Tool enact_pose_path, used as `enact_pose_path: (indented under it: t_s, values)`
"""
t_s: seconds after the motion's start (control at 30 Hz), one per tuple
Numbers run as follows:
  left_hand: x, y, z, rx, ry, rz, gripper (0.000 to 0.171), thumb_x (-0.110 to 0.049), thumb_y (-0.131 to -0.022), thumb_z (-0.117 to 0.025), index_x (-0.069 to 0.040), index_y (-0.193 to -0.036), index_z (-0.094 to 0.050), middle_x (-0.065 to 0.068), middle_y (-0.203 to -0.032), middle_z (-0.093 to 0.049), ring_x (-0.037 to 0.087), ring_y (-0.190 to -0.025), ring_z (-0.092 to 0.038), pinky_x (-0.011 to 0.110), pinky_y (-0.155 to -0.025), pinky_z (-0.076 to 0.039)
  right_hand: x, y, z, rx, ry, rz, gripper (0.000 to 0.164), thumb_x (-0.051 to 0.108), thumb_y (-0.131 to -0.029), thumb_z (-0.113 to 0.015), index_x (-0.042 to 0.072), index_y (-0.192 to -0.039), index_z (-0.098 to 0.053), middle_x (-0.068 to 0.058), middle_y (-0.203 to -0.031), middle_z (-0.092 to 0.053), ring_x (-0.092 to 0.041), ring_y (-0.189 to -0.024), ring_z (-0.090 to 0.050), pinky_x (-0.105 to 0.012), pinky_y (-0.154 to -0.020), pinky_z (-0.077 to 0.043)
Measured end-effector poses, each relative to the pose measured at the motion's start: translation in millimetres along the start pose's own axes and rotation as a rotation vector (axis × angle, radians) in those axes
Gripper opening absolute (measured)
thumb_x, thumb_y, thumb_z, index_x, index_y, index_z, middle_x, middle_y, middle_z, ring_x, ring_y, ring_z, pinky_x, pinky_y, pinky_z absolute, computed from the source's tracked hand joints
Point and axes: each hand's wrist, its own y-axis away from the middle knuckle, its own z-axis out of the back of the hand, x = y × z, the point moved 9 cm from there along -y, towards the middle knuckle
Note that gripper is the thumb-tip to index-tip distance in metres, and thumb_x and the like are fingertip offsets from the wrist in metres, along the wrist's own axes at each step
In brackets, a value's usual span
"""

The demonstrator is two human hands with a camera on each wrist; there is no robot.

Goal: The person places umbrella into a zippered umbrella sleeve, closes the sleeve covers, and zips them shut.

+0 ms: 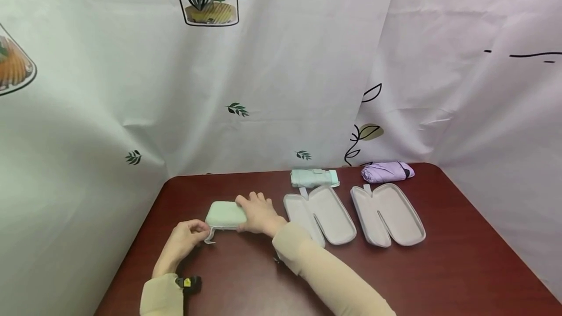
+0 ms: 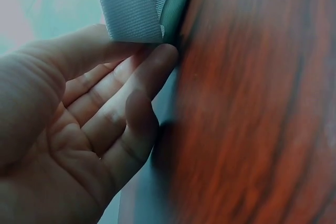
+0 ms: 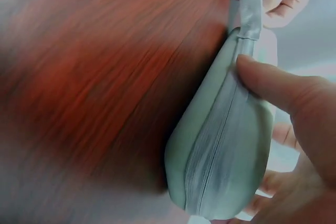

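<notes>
A pale green zip case lies closed on the table, left of centre. My right hand grips its right end, the thumb along the zipper side and the fingers over the far side. At the case's left end, my left hand pinches with thumb and fingertips close by the grey fabric tab. That tab partly hides the pinch, so I cannot tell whether the zipper pull is between the fingers. The grey zipper runs shut around the visible side.
To the right lie two opened cases with pale insides, one nearer and one farther right. Behind them, at the table's back edge, are a folded mint umbrella and a folded lilac umbrella. A printed white curtain hangs behind the table.
</notes>
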Motion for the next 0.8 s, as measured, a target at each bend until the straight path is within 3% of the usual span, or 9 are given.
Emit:
enact_pose_path:
  t_s: [0.53, 0.8]
  values:
    - [-6.6, 2.6, 0.8, 0.022, -0.009, -0.012, 0.005, -0.005, -0.083, -0.071, -0.002, -0.087, -0.07, 0.003, -0.076, -0.063, 0.017, -0.07, -0.053, 0.029, -0.059, -0.044, -2.6, 1.1, -6.4, -0.039, -0.055, -0.045, 0.059, 0.043, -0.073, -0.083, 0.026, -0.12, -0.052, -0.002, -0.103, -0.048, -0.021, -0.096, -0.041, -0.034, -0.076, -0.033]
    - [-6.8, 0.9, 0.7, 0.0, -0.022, -0.035, 0.005, -0.004, -0.083, -0.071, -0.001, -0.086, -0.07, 0.003, -0.076, -0.064, 0.016, -0.068, -0.053, 0.028, -0.059, -0.043, -1.1, 5.2, -5.0, -0.056, -0.075, -0.07, 0.059, 0.041, -0.073, -0.083, 0.026, -0.121, -0.053, -0.003, -0.104, -0.048, -0.022, -0.096, -0.041, -0.036, -0.076, -0.033]
